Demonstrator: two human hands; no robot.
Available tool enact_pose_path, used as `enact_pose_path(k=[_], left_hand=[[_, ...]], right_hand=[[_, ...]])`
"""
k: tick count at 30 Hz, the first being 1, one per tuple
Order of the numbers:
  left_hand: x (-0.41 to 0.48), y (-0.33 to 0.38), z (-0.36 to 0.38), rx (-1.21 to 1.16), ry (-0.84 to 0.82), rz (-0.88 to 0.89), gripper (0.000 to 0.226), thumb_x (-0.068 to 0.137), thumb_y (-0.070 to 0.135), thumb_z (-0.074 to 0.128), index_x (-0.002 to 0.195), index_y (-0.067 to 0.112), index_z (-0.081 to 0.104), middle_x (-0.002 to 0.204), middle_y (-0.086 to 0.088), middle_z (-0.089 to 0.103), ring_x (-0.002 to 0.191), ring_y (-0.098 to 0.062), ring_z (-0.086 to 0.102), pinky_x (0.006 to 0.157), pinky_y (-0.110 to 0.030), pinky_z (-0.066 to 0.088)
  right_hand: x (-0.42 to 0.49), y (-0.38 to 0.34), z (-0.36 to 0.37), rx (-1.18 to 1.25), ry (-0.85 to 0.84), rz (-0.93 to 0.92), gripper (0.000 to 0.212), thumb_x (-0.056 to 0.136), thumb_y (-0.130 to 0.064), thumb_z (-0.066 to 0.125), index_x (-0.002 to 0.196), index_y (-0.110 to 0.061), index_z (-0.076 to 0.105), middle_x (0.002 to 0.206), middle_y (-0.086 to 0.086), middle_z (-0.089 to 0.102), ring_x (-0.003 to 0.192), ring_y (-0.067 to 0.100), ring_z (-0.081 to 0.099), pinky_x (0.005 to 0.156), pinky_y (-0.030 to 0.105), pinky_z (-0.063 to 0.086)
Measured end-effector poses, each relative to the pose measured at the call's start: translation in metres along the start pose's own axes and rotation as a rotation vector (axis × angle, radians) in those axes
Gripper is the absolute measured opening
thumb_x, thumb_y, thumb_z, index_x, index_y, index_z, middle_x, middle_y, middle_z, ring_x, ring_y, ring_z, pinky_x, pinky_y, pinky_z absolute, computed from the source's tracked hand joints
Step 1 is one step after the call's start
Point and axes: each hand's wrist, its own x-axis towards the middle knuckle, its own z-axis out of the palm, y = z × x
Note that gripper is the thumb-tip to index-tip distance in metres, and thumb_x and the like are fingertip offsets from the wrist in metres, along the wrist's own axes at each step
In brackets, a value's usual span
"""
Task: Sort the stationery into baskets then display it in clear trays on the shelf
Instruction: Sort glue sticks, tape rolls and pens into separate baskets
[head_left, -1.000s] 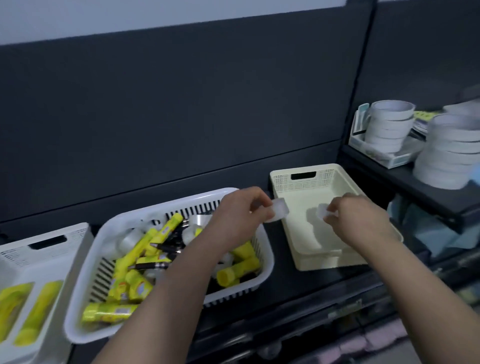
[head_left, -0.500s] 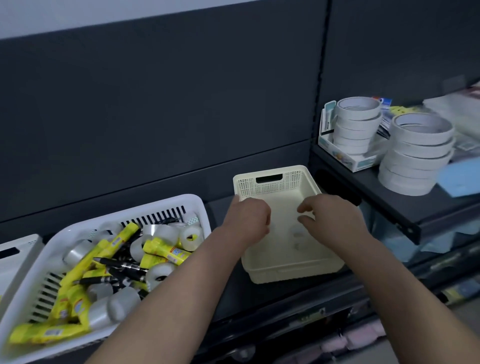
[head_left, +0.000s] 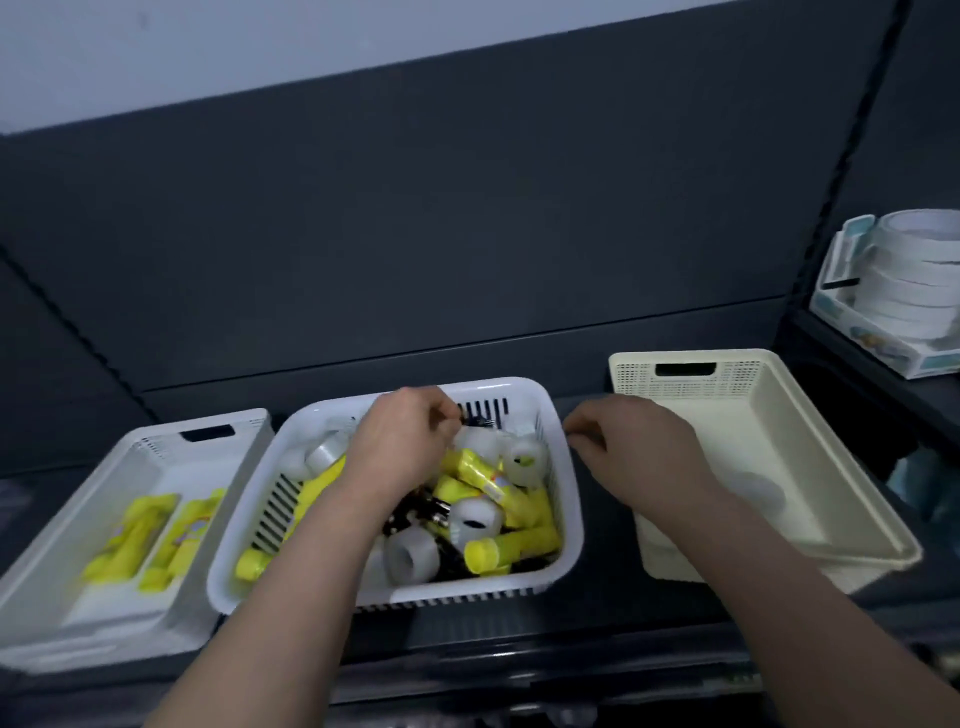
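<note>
Head, change: tape rolls now in cream basket, right of fingers.
Left hand: curled over white basket, grip unclear.
Right hand: loosely curled, empty.

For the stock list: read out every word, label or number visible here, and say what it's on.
No text is readable.
Coloured labels on the glue sticks in the middle basket: too blurred.
Print on the box under the tape rolls: too blurred.

Left grip, right grip bare; forearms bare to frame edge.
</note>
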Motion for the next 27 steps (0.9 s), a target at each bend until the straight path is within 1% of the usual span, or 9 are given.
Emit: enact_pose_path(k=[3, 7, 11, 15, 16, 18, 20, 23, 27], left_hand=[[-0.005, -0.033, -0.01, 0.017, -0.029, -0.075, 0.005, 0.086, 0.025, 0.064, 0.085, 0.029, 0.066, 0.086, 0.009, 0.069, 0.091, -0.015, 0.063, 0.076, -0.027, 0.049], [-0.012, -0.058, -0.011, 0.005, -0.074, -0.065, 0.01, 0.087, 0.03, 0.065, 0.096, 0.029, 0.068, 0.093, 0.009, 0.068, 0.097, -0.016, 0.062, 0.086, -0.033, 0.05], [-0.009, -0.072, -0.014, -0.019, -0.071, -0.035, 0.011, 0.087, 0.031, 0.065, 0.098, 0.028, 0.068, 0.095, 0.009, 0.068, 0.096, -0.015, 0.062, 0.085, -0.033, 0.051], [-0.003, -0.076, -0.014, -0.04, -0.139, 0.03, 0.004, 0.087, 0.03, 0.063, 0.084, 0.031, 0.061, 0.092, 0.008, 0.067, 0.095, -0.017, 0.061, 0.082, -0.033, 0.051], [-0.001, -0.075, -0.013, -0.036, -0.149, 0.044, 0.004, 0.088, 0.029, 0.062, 0.084, 0.028, 0.061, 0.093, 0.007, 0.067, 0.095, -0.017, 0.06, 0.081, -0.033, 0.051], [0.004, -0.068, -0.011, -0.017, -0.135, 0.057, 0.012, 0.088, 0.03, 0.059, 0.094, 0.022, 0.067, 0.097, 0.006, 0.068, 0.096, -0.017, 0.059, 0.078, -0.031, 0.05], [0.01, -0.059, -0.006, 0.03, -0.131, 0.045, 0.016, 0.087, 0.033, 0.057, 0.094, 0.022, 0.067, 0.094, 0.006, 0.066, 0.094, -0.018, 0.059, 0.07, -0.028, 0.047], [0.018, -0.05, 0.004, 0.115, -0.219, -0.016, 0.025, 0.084, 0.04, 0.055, 0.074, 0.018, 0.055, 0.083, -0.002, 0.062, 0.087, -0.023, 0.062, 0.063, -0.028, 0.041], [0.022, -0.045, 0.007, 0.048, -0.277, -0.086, 0.022, 0.076, 0.04, 0.06, 0.07, 0.02, 0.052, 0.077, -0.002, 0.061, 0.083, -0.024, 0.063, 0.057, -0.026, 0.04]], right_hand=[[0.008, -0.03, 0.015, 0.027, -0.043, -0.032, 0.025, 0.089, -0.031, 0.054, 0.111, -0.034, 0.065, 0.113, -0.011, 0.064, 0.106, 0.014, 0.057, 0.079, 0.029, 0.047], [0.023, -0.057, 0.033, 0.023, -0.08, -0.033, 0.027, 0.089, -0.031, 0.054, 0.114, -0.03, 0.064, 0.114, -0.008, 0.064, 0.106, 0.015, 0.057, 0.08, 0.03, 0.048], [0.037, -0.069, 0.05, 0.038, -0.135, -0.004, 0.022, 0.087, -0.03, 0.055, 0.105, -0.025, 0.067, 0.103, -0.004, 0.065, 0.096, 0.017, 0.058, 0.07, 0.03, 0.048], [0.041, -0.072, 0.052, 0.04, -0.197, 0.014, 0.015, 0.085, -0.029, 0.054, 0.089, -0.023, 0.067, 0.085, -0.003, 0.066, 0.084, 0.018, 0.061, 0.055, 0.026, 0.039], [0.04, -0.073, 0.049, 0.035, -0.187, 0.01, 0.016, 0.085, -0.031, 0.054, 0.09, -0.025, 0.068, 0.086, -0.004, 0.067, 0.086, 0.018, 0.062, 0.057, 0.026, 0.042], [0.036, -0.076, 0.039, 0.051, -0.111, 0.006, 0.022, 0.087, -0.035, 0.056, 0.104, -0.029, 0.069, 0.099, -0.008, 0.068, 0.095, 0.016, 0.062, 0.07, 0.03, 0.049], [0.03, -0.077, 0.028, 0.056, -0.008, 0.012, 0.03, 0.089, -0.037, 0.057, 0.116, -0.03, 0.064, 0.107, -0.009, 0.065, 0.102, 0.014, 0.059, 0.079, 0.033, 0.049], [0.021, -0.071, 0.017, 0.027, 0.066, 0.019, 0.03, 0.091, -0.037, 0.056, 0.119, -0.03, 0.061, 0.102, -0.008, 0.063, 0.099, 0.013, 0.057, 0.074, 0.03, 0.046], [0.013, -0.059, 0.018, -0.017, 0.066, 0.044, 0.033, 0.092, -0.037, 0.054, 0.124, -0.03, 0.058, 0.107, -0.011, 0.061, 0.103, 0.012, 0.055, 0.071, 0.027, 0.039]])
